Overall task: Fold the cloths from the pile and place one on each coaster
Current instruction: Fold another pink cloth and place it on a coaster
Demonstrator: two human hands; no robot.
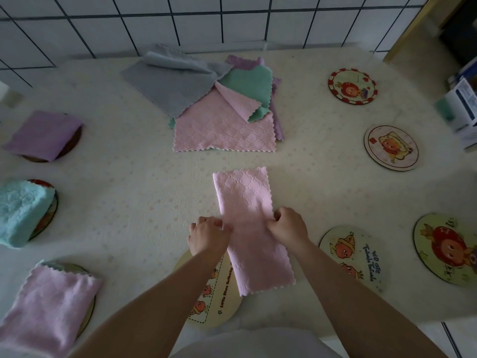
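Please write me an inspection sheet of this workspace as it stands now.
Surface: table under a pale star-print cover.
Job's things: pink cloth folded into a long strip at centre; pile of cloths at the back; three folded cloths lie on coasters along the left, purple, blue, pink; four bare coasters on the right, e.g.; one coaster partly under the strip.
Clutter: boxes at the right edge.
Hands: left hand and right hand pinch the strip's long edges.
Cables: nothing seen.
Surroundings: tiled wall behind.
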